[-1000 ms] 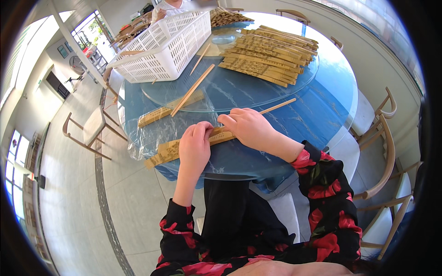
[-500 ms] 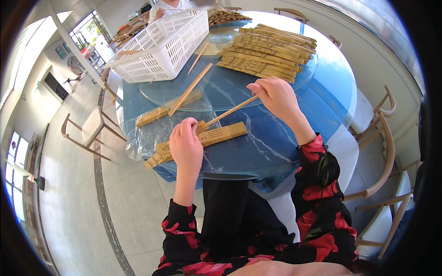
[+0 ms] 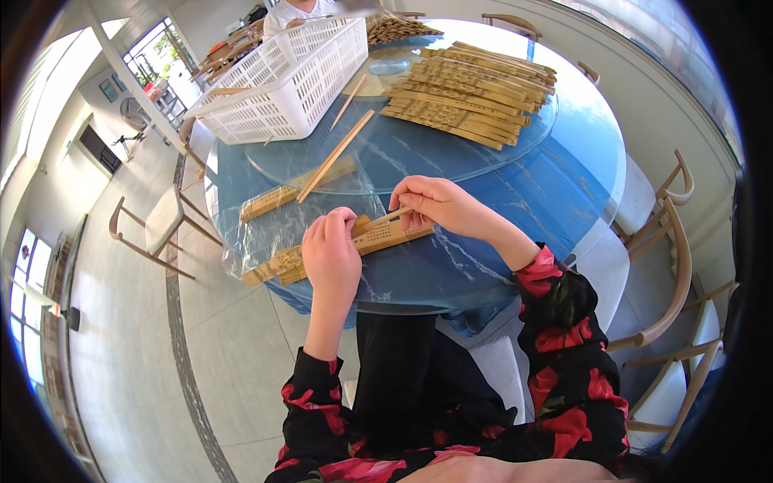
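My left hand [image 3: 332, 249] is closed around a tan printed paper chopstick sleeve [image 3: 361, 224] near the table's front edge. Pinched in the fingers of my right hand [image 3: 435, 208] are wooden chopsticks [image 3: 390, 216], their far ends inside the sleeve's mouth. Only a short length of them shows between the two hands. More flat paper sleeves [image 3: 396, 234] lie beneath my hands on the blue marbled cloth. Beyond my left hand, another bundle of sleeves [image 3: 270, 204] rests on clear plastic film [image 3: 245, 241]. Loose chopsticks [image 3: 338, 154] lie slantwise past it.
A white slotted plastic basket [image 3: 326, 76] stands at the far left of the round table. Several filled chopstick sleeves [image 3: 467, 92] are piled at the far right on a glass turntable. Another person [image 3: 294, 11] is across the table. Wooden chairs [image 3: 153, 225] stand around.
My right hand has come down and left toward my left hand, and much of the chopsticks' length has slid into the sleeve. The left hand has stayed almost in place.
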Demonstrator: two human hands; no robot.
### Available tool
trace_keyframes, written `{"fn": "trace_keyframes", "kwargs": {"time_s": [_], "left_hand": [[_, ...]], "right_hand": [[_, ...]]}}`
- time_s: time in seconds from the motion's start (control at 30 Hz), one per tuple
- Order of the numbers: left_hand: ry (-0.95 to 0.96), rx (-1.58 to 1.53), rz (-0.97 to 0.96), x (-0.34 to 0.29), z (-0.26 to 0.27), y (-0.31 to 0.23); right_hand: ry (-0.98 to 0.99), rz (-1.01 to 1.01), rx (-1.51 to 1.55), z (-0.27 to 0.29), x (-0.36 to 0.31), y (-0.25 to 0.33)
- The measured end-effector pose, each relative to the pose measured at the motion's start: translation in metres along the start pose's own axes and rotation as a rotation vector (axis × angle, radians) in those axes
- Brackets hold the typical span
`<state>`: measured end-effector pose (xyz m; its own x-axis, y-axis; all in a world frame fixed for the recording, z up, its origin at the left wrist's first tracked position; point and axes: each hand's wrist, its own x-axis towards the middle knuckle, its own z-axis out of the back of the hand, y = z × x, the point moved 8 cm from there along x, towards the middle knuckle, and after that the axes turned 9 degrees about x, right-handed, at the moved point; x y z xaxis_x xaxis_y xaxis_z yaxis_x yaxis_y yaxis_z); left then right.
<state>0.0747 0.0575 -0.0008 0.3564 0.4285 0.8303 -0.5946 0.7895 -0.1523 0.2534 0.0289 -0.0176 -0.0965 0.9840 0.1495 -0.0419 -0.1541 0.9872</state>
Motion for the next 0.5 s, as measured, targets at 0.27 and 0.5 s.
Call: {"fn": "trace_keyframes", "kwargs": {"time_s": [0.27, 0.5], "left_hand": [[-0.058, -0.053, 0.031, -0.003, 0.008, 0.004], [-0.076, -0.05, -0.28, -0.002, 0.011, -0.032]], "right_hand": [[0.2, -0.047, 0.4, -0.002, -0.001, -0.004], [0.229, -0.029, 0.025, -0.024, 0.003, -0.02]]}}
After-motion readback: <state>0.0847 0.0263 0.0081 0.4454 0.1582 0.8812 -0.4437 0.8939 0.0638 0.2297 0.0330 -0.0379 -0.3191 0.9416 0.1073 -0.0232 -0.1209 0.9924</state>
